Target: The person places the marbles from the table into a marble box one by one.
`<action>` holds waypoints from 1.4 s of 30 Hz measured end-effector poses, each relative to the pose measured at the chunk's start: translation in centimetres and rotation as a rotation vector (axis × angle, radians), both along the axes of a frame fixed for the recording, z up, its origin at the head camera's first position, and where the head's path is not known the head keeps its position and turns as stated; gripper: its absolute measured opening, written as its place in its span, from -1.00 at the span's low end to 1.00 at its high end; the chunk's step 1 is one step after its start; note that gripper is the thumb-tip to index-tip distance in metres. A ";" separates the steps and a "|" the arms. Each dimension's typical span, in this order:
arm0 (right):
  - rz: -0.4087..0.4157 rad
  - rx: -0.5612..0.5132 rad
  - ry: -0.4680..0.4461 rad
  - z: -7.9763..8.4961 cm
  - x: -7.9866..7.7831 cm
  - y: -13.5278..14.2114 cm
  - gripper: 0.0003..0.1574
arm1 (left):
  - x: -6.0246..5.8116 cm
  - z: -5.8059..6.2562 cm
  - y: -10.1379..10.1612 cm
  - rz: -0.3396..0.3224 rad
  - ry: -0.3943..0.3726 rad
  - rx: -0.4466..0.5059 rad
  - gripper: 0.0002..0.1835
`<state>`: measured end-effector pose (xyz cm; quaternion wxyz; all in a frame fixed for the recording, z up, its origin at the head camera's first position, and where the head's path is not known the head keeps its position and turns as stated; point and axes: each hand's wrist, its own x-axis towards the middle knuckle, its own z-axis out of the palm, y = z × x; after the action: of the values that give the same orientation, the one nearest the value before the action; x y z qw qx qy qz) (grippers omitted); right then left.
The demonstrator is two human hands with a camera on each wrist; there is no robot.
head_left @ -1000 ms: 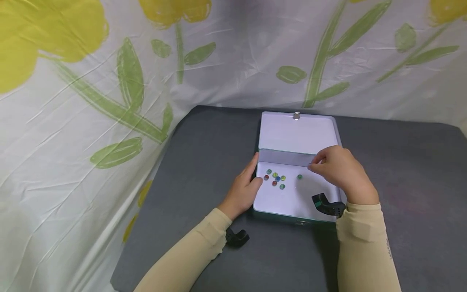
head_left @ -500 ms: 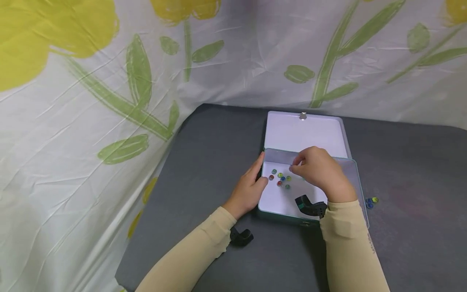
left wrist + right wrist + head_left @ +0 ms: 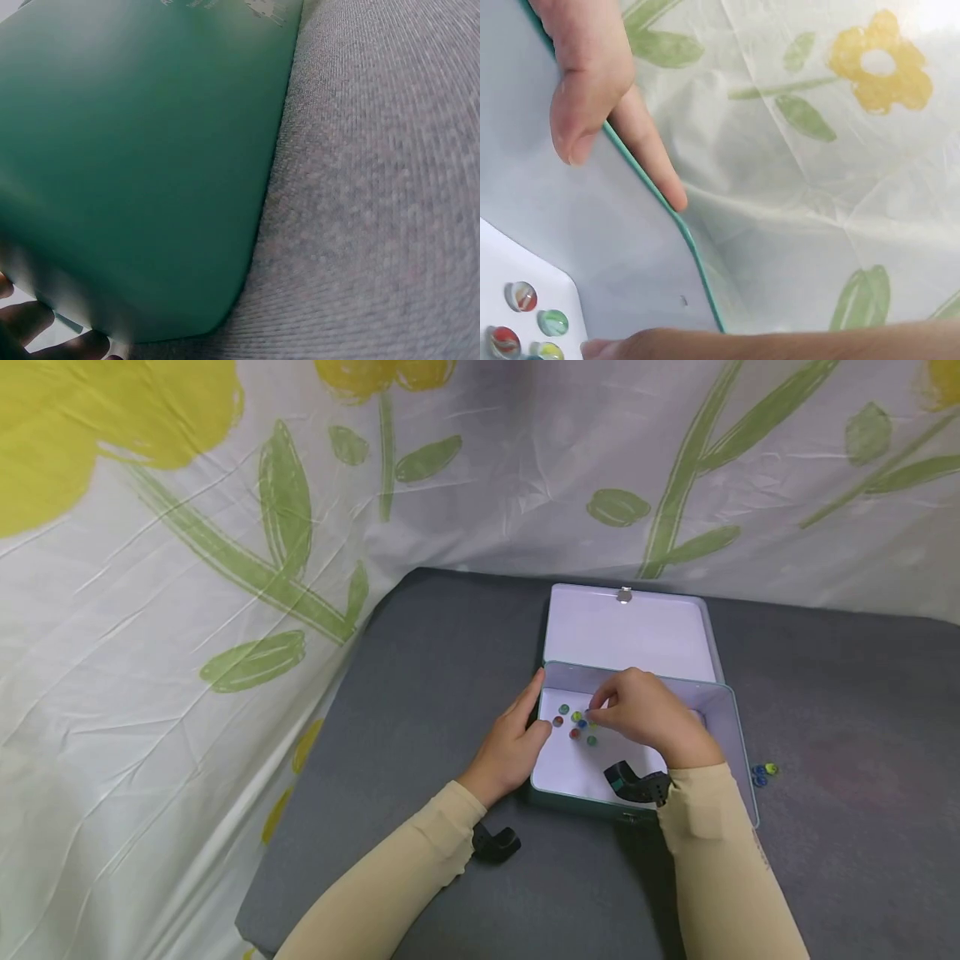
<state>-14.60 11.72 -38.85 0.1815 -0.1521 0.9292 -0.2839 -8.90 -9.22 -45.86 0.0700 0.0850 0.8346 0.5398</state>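
A hinged box, green outside and white inside, lies with its lid folded back. My left hand grips the box's left wall, thumb over the rim on the inside and fingers outside. Inside, over the left part of the floor, my right hand has thumb and fingertips together, pinching a small bluish marble that is mostly hidden. Several glass marbles lie loosely grouped under and beside those fingertips, among them a red one and a green one.
Several more marbles sit together on the dark grey table, just outside the box's right wall. A metal latch is on the lid's far edge. Behind the table hangs a white curtain printed with flowers.
My right hand has moved left and lower across the box to the marble group. The marbles right of the box have come into view. The left hand keeps its grip.
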 end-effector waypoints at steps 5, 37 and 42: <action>0.019 0.000 -0.014 -0.7 -0.2 0.0 -0.82 | 0.0 -0.1 0.0 0.004 -0.001 0.006 -0.23; 0.014 0.019 -0.063 -1.8 -0.7 -0.2 -0.81 | -0.2 -0.3 0.1 0.000 0.011 0.008 -0.24; -0.004 0.017 -0.053 -1.7 -0.6 -0.2 -0.76 | -0.1 -0.2 0.1 0.007 0.006 0.007 -0.24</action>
<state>-15.20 11.56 -40.53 0.2065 -0.1412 0.9267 -0.2804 -9.02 -9.11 -46.05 0.0654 0.0841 0.8332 0.5426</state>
